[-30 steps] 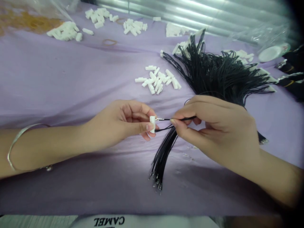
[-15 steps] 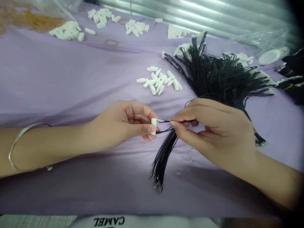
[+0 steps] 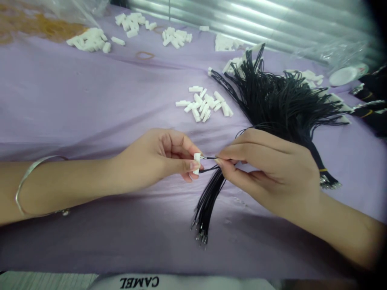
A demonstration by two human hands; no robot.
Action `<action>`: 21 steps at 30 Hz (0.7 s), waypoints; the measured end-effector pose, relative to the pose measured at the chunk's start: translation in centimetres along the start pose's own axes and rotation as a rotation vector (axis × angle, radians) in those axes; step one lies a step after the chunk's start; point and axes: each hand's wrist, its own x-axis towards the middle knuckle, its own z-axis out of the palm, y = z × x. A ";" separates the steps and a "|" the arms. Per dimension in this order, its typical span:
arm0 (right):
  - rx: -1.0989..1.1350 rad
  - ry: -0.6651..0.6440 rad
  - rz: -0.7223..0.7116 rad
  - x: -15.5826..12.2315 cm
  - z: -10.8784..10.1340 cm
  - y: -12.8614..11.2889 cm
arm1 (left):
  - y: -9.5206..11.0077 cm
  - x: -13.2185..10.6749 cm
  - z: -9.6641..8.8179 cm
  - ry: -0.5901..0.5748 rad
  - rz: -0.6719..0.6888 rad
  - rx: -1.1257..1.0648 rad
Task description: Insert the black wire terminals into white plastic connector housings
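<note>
- Your left hand (image 3: 157,159) pinches the white connector (image 3: 196,163).
- Your right hand (image 3: 272,169), fingers clamped on a black wire (image 3: 211,157), has closed in: its metal tip now meets the connector.

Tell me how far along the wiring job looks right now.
Done: a large fan of black wires already carries white plugs at its far ends. In hand: the left hand pinches one white plug while the right hand feeds a wire tip into it. Left: a bundle of bare-tipped wires under the hands, and loose plugs on the purple cloth.
</note>
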 end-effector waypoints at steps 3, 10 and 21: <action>0.016 -0.007 0.009 0.0 0.2 0.0 | 0.0 0.1 0.0 0.001 -0.005 0.006; 0.052 -0.028 0.060 -0.2 0.7 0.1 | 0.0 0.0 0.1 0.003 -0.007 -0.013; 0.120 -0.043 0.116 -0.3 0.9 -0.1 | -0.3 0.0 0.0 -0.012 -0.013 -0.029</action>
